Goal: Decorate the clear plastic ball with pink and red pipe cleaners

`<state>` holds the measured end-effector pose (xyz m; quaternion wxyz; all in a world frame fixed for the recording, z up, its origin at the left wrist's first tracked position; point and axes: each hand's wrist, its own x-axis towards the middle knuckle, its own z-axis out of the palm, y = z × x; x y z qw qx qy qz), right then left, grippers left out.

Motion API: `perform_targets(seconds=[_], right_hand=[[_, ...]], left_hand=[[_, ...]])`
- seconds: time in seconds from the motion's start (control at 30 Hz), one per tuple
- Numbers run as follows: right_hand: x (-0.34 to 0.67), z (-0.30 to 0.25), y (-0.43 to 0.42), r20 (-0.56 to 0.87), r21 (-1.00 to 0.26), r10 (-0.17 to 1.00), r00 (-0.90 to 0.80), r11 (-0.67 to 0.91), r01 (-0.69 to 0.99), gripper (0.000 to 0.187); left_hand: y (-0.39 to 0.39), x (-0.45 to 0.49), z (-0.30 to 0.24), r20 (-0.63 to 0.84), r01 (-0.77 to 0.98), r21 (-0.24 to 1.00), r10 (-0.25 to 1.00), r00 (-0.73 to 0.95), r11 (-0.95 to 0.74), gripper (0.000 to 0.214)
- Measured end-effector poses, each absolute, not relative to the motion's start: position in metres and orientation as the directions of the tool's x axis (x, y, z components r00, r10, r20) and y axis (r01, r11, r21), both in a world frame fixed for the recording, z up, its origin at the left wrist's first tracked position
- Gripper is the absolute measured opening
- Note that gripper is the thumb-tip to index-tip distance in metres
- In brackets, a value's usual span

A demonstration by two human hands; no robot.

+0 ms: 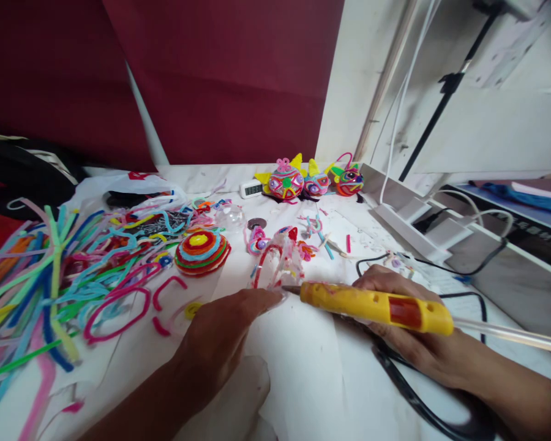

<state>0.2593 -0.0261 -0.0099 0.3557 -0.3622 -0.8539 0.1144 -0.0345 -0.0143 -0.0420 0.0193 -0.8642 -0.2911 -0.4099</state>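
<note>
My right hand (408, 331) is wrapped round a yellow hot glue gun (362, 304), and a clear glue stick (509, 334) sticks out of its back end. The gun's dark nozzle points left and reaches the fingertips of my left hand (224, 327). Those fingers are pressed together; whatever they pinch is too small or hidden to make out. Just beyond the fingertips stands a clear plastic piece (278, 260) with red strips on it. A dome of coiled pipe cleaners (202, 252), ringed in several colours, lies to the left of it.
Loose pipe cleaners (50, 275) are heaped on the left. Decorated balls (286, 182) and a small digital timer (250, 188) stand at the back. On the right are a power strip (413, 236) and a black cable (404, 386). A clear ball (229, 215) sits mid-table.
</note>
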Motion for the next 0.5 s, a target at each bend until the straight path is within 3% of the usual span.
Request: perform_targets(seconds=[0.33,0.5], right_hand=[[0.258,-0.018,-0.024,0.513,-0.549,0.757,-0.405,0.652,0.523,0.026],[0.252,-0.017,-0.023,0.472,-0.728,0.821,-0.320,0.568,0.384,0.015]], left_hand=[[-0.017,-0.025,-0.027,0.724,0.576,0.319,0.585,0.364,-0.753,0.019],[-0.017,-0.025,-0.034,0.703,0.540,0.450,0.655,0.278,-0.712,0.022]])
